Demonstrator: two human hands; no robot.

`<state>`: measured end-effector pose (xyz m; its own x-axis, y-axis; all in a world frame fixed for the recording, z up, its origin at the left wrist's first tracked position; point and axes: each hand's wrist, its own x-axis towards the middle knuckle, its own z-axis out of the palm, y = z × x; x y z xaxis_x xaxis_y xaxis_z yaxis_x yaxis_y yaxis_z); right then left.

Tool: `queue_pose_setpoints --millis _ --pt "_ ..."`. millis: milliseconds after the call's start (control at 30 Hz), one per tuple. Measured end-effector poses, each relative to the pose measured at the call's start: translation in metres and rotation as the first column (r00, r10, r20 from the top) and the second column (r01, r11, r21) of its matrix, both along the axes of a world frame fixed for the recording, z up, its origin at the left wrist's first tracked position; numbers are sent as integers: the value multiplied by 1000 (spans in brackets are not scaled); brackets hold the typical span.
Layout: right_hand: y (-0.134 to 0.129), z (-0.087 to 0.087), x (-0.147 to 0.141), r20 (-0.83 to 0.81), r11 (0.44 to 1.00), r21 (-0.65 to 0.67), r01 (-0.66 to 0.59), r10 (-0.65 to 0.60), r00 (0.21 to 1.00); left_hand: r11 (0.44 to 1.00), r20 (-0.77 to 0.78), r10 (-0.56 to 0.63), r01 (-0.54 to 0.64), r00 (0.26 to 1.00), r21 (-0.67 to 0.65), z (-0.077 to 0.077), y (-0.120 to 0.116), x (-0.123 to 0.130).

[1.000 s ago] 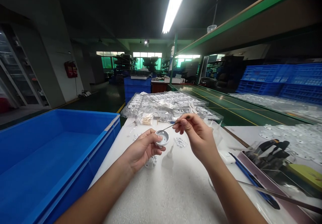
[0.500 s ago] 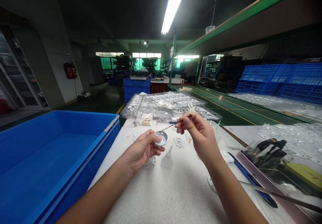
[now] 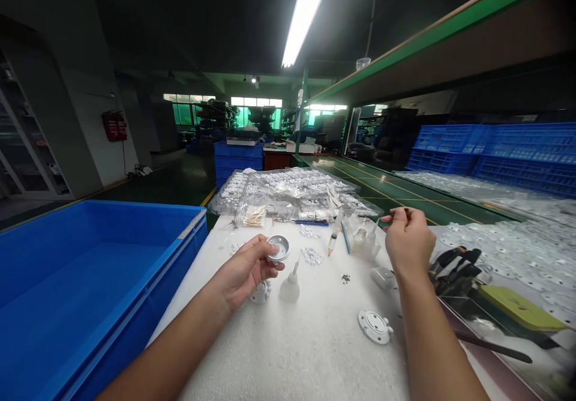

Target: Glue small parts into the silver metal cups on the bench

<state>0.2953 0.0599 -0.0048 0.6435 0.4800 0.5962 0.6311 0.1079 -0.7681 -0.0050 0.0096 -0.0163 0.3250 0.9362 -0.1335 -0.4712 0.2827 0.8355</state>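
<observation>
Between the thumb and fingers of my left hand is a small round white cup-like part, its hollow side up. My right hand is raised at the right, beside a clear container, with its fingers pinched; what they hold is too small and blurred to make out. Below the held part a translucent squeeze bottle stands on the white table. Another white part sits partly behind my left wrist. A flat round white part with holes lies near my right forearm.
A large blue bin flanks the table on the left. Trays of white parts lie at the back, near cotton swabs. At the right are a syringe, black-handled tools and a yellow-green lid.
My right hand has moved away to the right from the round part, and the thin dark tool is no longer visible against it. My left hand still holds the part.
</observation>
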Motion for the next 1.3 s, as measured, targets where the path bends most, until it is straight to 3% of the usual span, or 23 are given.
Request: queue_pose_setpoints --millis 133,300,367,467,533,600,700,767,833,933,1000,1067,1133,1233,1300 --pt "0 -2 0 184 942 -273 197 -150 971 1000 -11 6 -6 1000 -1 -1 0 1" --pt "6 -7 2 267 924 -340 174 -82 960 1000 -43 18 -17 999 18 0 0 1" --pt "9 -10 1 311 942 -301 148 -50 949 999 -68 24 -21 997 38 1 0 1" --pt "7 -9 -13 415 994 -39 98 -73 907 993 -133 51 -37 990 109 1 -1 1" --pt "0 -4 -35 459 992 103 -79 23 888 974 -240 107 -53 965 222 0 -1 1" --pt "-10 1 -60 493 931 62 -361 286 822 937 -340 191 -68 921 343 -1 1 1" --pt "-23 3 -92 518 747 -137 -651 614 595 858 -413 342 -101 844 504 -1 5 1" --pt "-26 1 -102 473 667 -215 -713 710 522 782 -440 447 -101 779 615 1 9 2" --pt "-25 -3 -106 386 618 -231 -752 767 513 731 -458 500 -75 735 678 4 12 5" --pt "-21 -7 -108 212 517 -209 -830 853 477 725 -487 484 -23 727 688 11 14 16" --pt "-18 -7 -108 26 457 -107 -883 889 457 732 -502 449 18 740 681 19 14 24" --pt "-15 -6 -105 -139 474 53 -879 875 463 749 -510 375 71 774 658 29 18 30" --pt "-11 -4 -98 -237 575 215 -790 815 529 765 -568 299 163 767 623 38 28 35" --pt "-5 -2 -82 -390 735 394 -552 678 623 765 -728 283 310 625 564 40 58 41" --pt "-2 -2 -73 -485 792 438 -425 606 631 776 -795 296 352 530 523 29 83 46"
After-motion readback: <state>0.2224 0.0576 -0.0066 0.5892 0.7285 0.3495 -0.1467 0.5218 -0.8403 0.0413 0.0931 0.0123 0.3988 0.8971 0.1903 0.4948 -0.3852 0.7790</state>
